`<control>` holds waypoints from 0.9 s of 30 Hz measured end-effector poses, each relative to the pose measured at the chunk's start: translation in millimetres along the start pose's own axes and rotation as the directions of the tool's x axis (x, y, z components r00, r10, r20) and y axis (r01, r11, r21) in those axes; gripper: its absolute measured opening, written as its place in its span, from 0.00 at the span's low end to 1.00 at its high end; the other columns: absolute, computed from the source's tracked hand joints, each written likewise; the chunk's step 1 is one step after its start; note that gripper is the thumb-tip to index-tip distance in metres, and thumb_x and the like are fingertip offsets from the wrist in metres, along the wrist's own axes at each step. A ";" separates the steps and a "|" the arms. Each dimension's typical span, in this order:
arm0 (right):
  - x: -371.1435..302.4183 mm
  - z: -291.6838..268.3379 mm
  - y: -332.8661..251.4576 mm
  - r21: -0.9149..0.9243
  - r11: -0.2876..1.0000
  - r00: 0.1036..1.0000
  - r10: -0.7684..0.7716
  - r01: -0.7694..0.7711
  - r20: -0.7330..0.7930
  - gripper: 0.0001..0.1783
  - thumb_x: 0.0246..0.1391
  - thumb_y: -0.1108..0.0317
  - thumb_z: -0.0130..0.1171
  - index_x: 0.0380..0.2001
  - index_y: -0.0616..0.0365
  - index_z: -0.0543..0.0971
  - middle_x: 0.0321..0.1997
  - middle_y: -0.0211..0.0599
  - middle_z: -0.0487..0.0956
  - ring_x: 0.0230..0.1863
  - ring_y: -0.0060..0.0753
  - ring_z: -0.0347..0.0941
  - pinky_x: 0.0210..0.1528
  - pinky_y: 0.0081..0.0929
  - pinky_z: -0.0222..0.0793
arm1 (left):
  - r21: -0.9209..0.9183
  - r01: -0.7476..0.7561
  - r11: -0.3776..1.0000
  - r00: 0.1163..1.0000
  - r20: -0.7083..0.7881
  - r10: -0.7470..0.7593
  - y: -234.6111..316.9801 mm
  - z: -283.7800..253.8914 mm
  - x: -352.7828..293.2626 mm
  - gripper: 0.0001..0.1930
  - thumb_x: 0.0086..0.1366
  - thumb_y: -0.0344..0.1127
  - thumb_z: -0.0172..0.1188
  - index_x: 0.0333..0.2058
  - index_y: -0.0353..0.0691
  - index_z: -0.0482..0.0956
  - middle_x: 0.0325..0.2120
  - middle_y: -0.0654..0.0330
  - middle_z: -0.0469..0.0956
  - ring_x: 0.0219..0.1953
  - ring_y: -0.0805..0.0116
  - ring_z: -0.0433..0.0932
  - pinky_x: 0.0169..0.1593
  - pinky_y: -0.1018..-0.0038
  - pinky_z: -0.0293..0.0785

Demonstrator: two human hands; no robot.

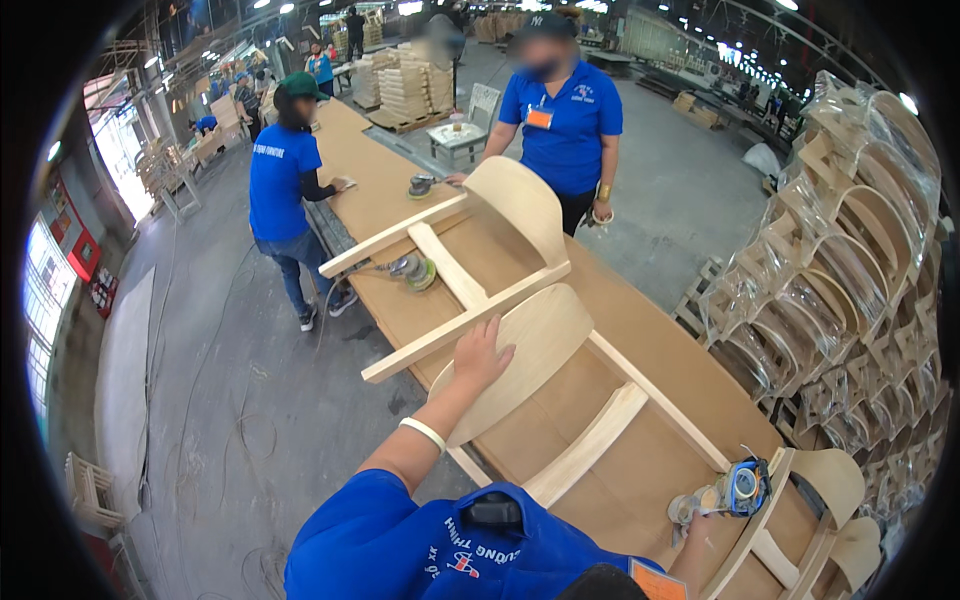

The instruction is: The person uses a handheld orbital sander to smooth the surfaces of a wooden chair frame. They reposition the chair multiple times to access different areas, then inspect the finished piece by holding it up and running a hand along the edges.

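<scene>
My left hand [482, 357] lies with its fingers stretched out on the curved wooden backrest [532, 345] of an unfinished chair frame. The frame rests on the brown-covered worktable, its pale leg [660, 400] and curved crosspiece [590, 445] reaching toward me. At the lower right, my right hand [697, 530] grips a power sander [742, 488] with a blue rim, held near the end of the leg. Just beyond my left hand lies a second chair frame [450, 325] with a rounded backrest [515, 205].
Two more sanders, one green-rimmed [412, 270] and one farther off [421, 185], sit on the worktable [640, 290]. Co-workers in blue shirts stand on both sides. Chair parts crowd the lower right [825, 490]. Plastic-wrapped curved pieces [850, 240] are stacked at right.
</scene>
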State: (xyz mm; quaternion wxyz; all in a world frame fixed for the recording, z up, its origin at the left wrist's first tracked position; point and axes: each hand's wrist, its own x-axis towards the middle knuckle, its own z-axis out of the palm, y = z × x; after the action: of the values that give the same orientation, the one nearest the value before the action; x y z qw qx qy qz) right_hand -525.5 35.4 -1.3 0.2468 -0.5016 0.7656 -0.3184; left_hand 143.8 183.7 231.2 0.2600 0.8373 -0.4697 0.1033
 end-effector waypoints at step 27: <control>-172.9 12.6 -129.0 0.150 0.978 0.813 0.029 -0.142 0.582 0.12 0.58 0.68 0.56 0.44 0.61 0.76 0.32 0.32 0.77 0.26 0.21 0.72 0.24 0.17 0.67 | 0.041 -0.026 0.999 0.997 -0.073 0.029 2.6 6.0 4.7 0.35 0.55 0.51 0.62 0.57 0.38 0.66 0.37 0.51 0.73 0.40 0.54 0.75 0.41 0.62 0.72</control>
State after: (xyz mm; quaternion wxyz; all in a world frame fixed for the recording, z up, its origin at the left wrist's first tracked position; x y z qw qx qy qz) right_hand -373.1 154.5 95.1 0.5268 -0.5140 0.6435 -0.2103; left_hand 143.7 175.9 229.0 0.2589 0.8313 -0.4693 0.1470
